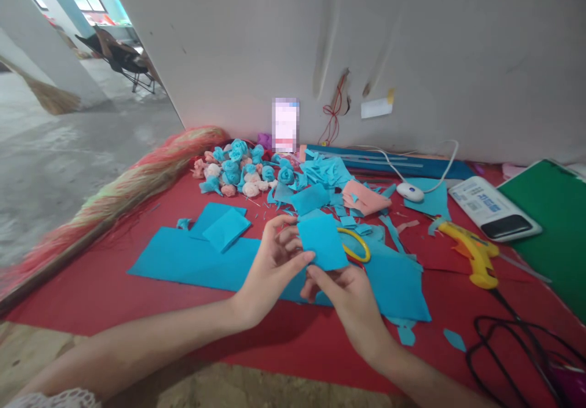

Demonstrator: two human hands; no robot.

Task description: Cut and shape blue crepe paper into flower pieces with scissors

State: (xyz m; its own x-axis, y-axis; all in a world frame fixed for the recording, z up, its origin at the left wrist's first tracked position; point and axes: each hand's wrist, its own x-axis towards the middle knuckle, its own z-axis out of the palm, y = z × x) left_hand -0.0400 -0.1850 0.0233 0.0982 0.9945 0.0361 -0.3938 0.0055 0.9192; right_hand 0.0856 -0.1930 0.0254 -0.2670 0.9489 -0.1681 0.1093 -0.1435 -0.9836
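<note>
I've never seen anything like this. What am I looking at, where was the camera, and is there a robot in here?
There is no robot here, just a person working with bare hands. The single picture comes from a camera worn on the head, looking forward and down, so you see roughly what the wearer sees.

The left hand grips a small blue square, apparently crepe paper, with its thumb on top. The right hand is at the square's lower edge; its exact grip is hard to see.

On the red work surface lies a long blue sheet beneath the hands. Beyond are blue, pink and white handmade flowers. To the right lies a yellow glue gun.
</note>
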